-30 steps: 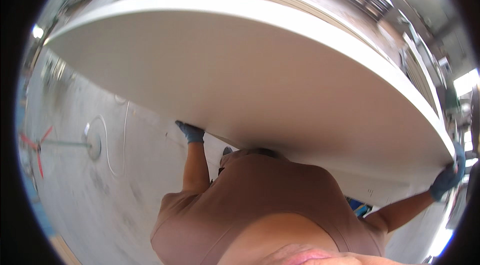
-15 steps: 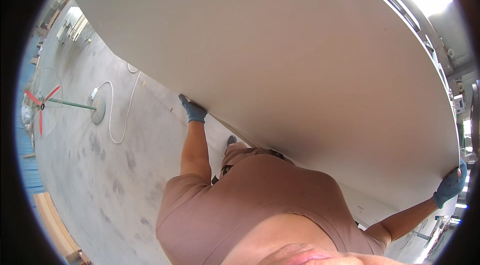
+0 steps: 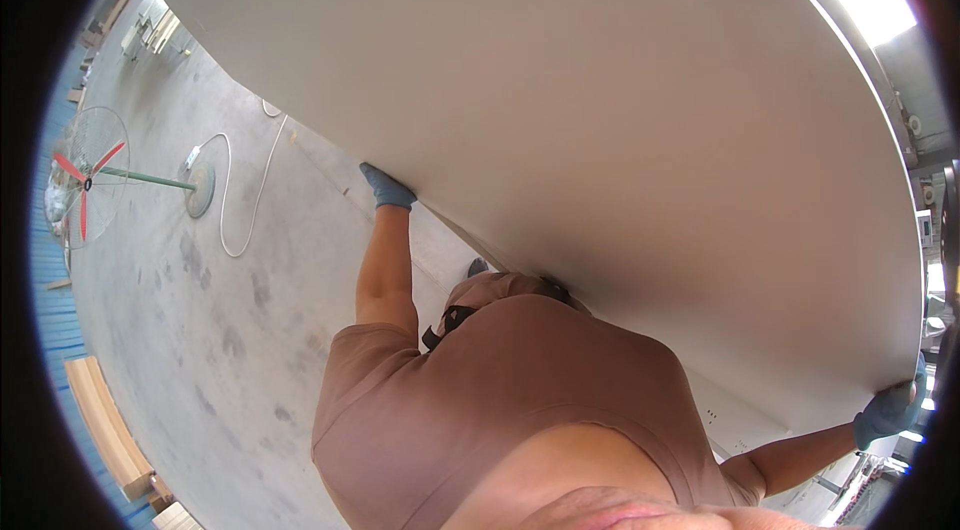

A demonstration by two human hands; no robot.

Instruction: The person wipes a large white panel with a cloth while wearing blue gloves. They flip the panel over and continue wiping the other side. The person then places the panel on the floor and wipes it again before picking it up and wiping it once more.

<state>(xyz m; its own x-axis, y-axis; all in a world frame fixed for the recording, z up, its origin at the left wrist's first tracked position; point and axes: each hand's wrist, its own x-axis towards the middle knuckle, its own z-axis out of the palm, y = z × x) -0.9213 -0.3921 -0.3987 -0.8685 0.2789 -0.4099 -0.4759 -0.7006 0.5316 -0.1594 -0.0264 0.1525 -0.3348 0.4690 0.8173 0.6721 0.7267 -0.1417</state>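
A large, plain beige-white sheet panel (image 3: 560,110) fills most of the view, tilted in front of my body. My left hand (image 3: 388,187), in a blue-grey glove, grips the panel's lower left edge, its fingers partly hidden behind the sheet. Far off to the right, my gloved right hand (image 3: 888,410) holds the panel's right edge near its lower corner. Both arms are spread wide. The near part of the sheet lies close against my waist.
A standing fan (image 3: 88,182) with red blades is on the left, its round base (image 3: 200,190) on the grey concrete floor (image 3: 240,330). A white cable (image 3: 228,200) snakes beside it. Wooden boards (image 3: 108,425) lie at the lower left. Machinery parts line the right rim.
The panel has shifted slightly in view, its right edge further to the right. My left hand appears a little higher, my right hand lower. Both keep their grip.
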